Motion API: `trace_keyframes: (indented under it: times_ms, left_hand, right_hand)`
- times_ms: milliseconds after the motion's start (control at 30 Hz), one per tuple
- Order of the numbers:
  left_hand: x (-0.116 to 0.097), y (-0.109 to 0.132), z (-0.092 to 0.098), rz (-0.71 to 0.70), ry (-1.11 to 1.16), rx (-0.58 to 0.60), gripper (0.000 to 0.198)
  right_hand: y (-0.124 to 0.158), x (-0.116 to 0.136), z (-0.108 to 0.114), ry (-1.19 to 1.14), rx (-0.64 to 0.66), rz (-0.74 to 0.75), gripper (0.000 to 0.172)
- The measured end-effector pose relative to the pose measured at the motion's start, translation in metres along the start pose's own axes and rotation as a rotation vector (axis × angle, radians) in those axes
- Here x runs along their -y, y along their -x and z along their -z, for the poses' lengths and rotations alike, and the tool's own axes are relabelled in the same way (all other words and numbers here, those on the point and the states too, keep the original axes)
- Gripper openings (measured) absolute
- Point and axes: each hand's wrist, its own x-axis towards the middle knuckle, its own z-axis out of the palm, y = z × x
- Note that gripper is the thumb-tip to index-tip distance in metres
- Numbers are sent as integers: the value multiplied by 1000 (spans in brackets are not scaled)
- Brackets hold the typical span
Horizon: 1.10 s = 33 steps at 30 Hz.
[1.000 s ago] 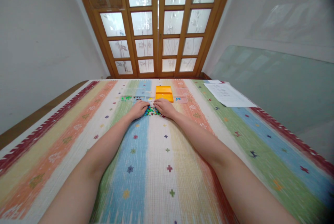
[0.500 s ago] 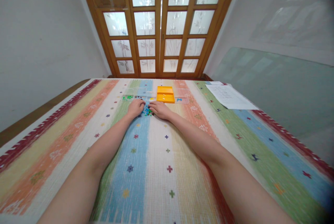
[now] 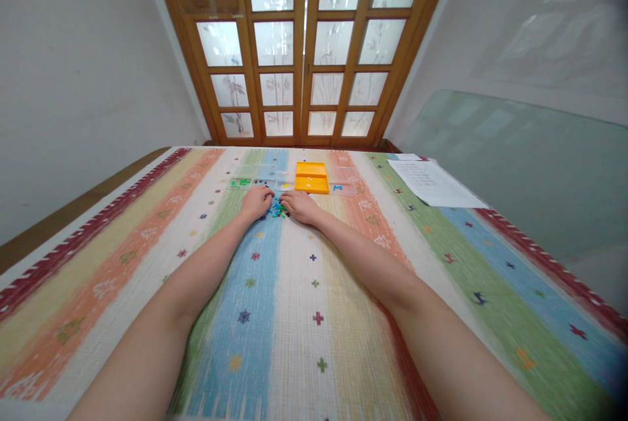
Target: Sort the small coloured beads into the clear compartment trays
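A loose pile of tiny blue, green and dark pieces (image 3: 278, 210) lies on the striped tablecloth between my hands. At its left edge my left hand (image 3: 256, 202) rests with the fingers curled and close together; whatever they may hold is too small to make out. My right hand (image 3: 300, 206) reaches in from the other side, fingers stretched over the pieces and slightly apart. Just beyond the hands sits a clear compartment box (image 3: 348, 189). Green pieces (image 3: 240, 183), dark pieces (image 3: 260, 183), yellow pieces (image 3: 286, 185) and blue pieces (image 3: 337, 187) lie in separate parts of it.
An opened yellow case (image 3: 312, 176) with a few pale bits inside stands behind my right hand. Printed paper sheets (image 3: 432, 182) lie at the table's far right. The striped tablecloth (image 3: 304, 316) spreads toward me. Past the table's far edge are wooden glass-paned doors (image 3: 299, 68).
My hands stay at the pile, with at most a slight shift of the fingers. The whole view has tilted very slightly.
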Motion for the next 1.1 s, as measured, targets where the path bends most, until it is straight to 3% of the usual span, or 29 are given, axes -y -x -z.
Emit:
trace_keyframes:
  times_ms: [300,700,933,1100]
  left_hand:
    - [0,-1,0,-32,-13,22,32]
    - [-2,-2,1,-88,67,18,28]
    - [-6,-1,7,-156,111,62,29]
    - [-5,-1,9,-266,112,107,33]
  right_hand:
    - [3,4,13,18,63,-113,43]
    - [3,4,9,30,57,-82,42]
    - [4,-5,9,27,-38,-75,41]
    - [8,-28,19,-10,-225,-197,47]
